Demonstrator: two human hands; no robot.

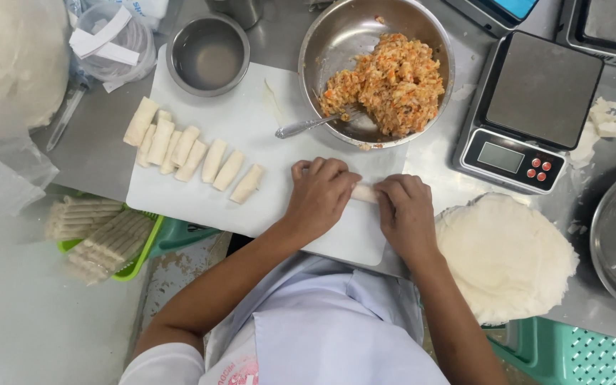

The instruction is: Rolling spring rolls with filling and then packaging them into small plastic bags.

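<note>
A pale roll (365, 192) lies on the white cutting board (251, 121), pinched at each end: left hand (320, 194) and right hand (406, 210) both hold it in a closed grip. Finished rolls (187, 150) sit to the left; a bowl of orange filling (393, 82) stands behind, a wrapper stack (507, 257) to the right

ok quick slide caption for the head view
Both hands, left hand and right hand, press a spring roll on a white cutting board.

Glossy metal bowl (336, 32), matt plastic board (251, 135)
</note>
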